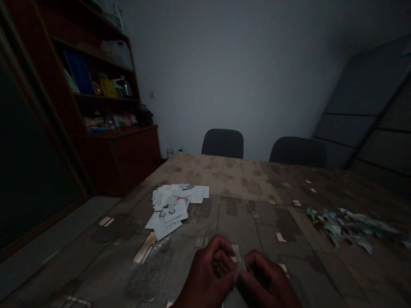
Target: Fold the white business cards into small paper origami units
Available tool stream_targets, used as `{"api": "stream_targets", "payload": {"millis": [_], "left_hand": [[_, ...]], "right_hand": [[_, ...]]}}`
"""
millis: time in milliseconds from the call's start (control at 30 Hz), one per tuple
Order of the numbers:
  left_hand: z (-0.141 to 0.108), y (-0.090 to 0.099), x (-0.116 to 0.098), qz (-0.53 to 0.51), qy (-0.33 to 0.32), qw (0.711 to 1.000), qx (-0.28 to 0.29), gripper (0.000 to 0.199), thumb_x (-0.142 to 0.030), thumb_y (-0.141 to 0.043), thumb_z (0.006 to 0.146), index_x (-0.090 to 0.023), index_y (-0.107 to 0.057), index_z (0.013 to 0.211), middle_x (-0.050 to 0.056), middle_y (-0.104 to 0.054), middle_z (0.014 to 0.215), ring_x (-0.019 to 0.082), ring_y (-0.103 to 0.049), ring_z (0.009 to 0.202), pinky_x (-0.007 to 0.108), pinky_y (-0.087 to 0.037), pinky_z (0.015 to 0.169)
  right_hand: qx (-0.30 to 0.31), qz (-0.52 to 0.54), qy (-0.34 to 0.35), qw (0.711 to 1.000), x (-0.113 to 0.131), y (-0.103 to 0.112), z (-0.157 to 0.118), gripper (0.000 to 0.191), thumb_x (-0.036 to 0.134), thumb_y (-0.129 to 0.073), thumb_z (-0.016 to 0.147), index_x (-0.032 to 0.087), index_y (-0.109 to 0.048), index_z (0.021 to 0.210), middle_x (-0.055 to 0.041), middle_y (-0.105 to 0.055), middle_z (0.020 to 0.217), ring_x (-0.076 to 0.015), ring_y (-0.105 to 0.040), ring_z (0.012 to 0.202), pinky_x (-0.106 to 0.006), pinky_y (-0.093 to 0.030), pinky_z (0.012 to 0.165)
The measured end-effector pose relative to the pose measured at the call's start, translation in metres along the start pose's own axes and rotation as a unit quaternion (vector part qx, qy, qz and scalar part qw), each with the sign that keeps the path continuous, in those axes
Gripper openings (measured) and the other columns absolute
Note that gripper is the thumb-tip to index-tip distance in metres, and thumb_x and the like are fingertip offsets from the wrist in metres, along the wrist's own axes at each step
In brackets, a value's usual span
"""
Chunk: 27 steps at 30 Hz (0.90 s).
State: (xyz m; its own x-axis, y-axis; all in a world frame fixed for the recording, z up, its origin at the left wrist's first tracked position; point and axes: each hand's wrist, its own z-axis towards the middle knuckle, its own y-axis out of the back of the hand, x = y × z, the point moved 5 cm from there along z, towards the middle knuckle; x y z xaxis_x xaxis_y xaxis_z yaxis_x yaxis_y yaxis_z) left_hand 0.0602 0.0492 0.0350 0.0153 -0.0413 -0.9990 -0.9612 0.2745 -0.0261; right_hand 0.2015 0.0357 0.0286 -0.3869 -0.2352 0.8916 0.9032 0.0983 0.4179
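Observation:
Both hands are together over the near edge of the patterned tablecloth [208, 222]. A small pale, partly see-through piece [239, 264] is pinched between them, too blurred to name. My left hand [213, 269] has its fingers curled, its thumb and fingertips on the left side of the piece. My right hand [265, 276] pinches the right side. Beyond them to the left lies a loose pile of white printed cards [173, 209]. A heap of crumpled greenish and whitish wrappers or papers [353, 226] lies at the right.
Two dark chairs [223, 143] stand at the table's far side, against a plain wall. At the left is a red-brown cabinet [135, 149] with shelves holding a blue folder [78, 72], a yellow box [108, 87] and bottles. Grey panels [356, 98] stand at the right.

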Motion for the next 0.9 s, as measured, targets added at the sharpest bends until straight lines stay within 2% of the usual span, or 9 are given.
{"api": "stream_targets", "payload": {"millis": [100,200,400,533,667,900], "left_hand": [[-0.003,-0.002,0.003,0.036,-0.018,0.998,0.039,0.024,-0.008,-0.059,0.063,-0.020,-0.045,0.078,-0.007,-0.052,0.060,0.010,-0.046,0.055,0.022,-0.033,0.053],[-0.003,-0.004,0.008,0.040,-0.022,0.998,0.049,0.023,-0.010,-0.060,0.065,-0.020,-0.044,0.078,-0.007,-0.050,0.060,0.009,-0.045,0.054,0.021,-0.031,0.052],[0.004,-0.003,0.019,-0.021,0.030,0.999,0.014,0.028,-0.005,-0.058,0.058,-0.021,-0.044,0.077,-0.009,-0.052,0.056,0.008,-0.045,0.048,0.019,-0.030,0.048],[0.006,0.000,0.020,-0.052,0.021,0.998,0.000,0.027,-0.006,-0.059,0.058,-0.021,-0.044,0.075,-0.009,-0.053,0.055,0.007,-0.046,0.045,0.019,-0.030,0.045],[0.005,0.001,0.017,-0.054,0.000,0.999,-0.002,0.024,-0.007,-0.060,0.060,-0.020,-0.046,0.074,-0.009,-0.051,0.058,0.007,-0.045,0.050,0.018,-0.031,0.048],[0.009,0.001,0.028,-0.085,0.018,0.996,-0.016,0.032,-0.014,-0.071,0.060,-0.020,-0.047,0.079,-0.008,-0.056,0.056,0.008,-0.050,0.046,0.019,-0.037,0.047]], "right_hand": [[0.003,0.003,0.020,1.000,0.003,0.000,0.000,0.040,0.057,-0.050,0.086,0.021,-0.055,0.071,0.0030,-0.049,0.061,-0.0145,-0.046,0.059,-0.023,-0.035,0.053],[0.014,0.005,0.016,1.000,0.004,0.001,0.001,0.040,0.054,-0.050,0.087,0.020,-0.053,0.067,0.0036,-0.047,0.059,-0.0138,-0.044,0.056,-0.023,-0.033,0.051],[0.015,0.039,-0.023,0.999,-0.002,0.002,0.005,0.029,0.043,-0.054,0.083,0.019,-0.051,0.067,0.0037,-0.046,0.061,-0.0143,-0.045,0.060,-0.023,-0.036,0.055],[0.008,0.042,-0.031,0.999,0.000,0.001,0.003,0.015,0.035,-0.059,0.077,0.020,-0.056,0.077,0.0049,-0.047,0.062,-0.0135,-0.044,0.058,-0.022,-0.034,0.051],[-0.023,0.016,-0.001,1.000,0.007,0.005,0.002,0.017,0.036,-0.058,0.078,0.020,-0.056,0.072,0.0045,-0.050,0.061,-0.0137,-0.048,0.058,-0.021,-0.036,0.051],[-0.047,-0.046,0.047,0.997,0.009,0.006,0.002,0.019,0.037,-0.059,0.082,0.021,-0.062,0.073,0.0035,-0.058,0.060,-0.0144,-0.055,0.056,-0.021,-0.042,0.052]]}}
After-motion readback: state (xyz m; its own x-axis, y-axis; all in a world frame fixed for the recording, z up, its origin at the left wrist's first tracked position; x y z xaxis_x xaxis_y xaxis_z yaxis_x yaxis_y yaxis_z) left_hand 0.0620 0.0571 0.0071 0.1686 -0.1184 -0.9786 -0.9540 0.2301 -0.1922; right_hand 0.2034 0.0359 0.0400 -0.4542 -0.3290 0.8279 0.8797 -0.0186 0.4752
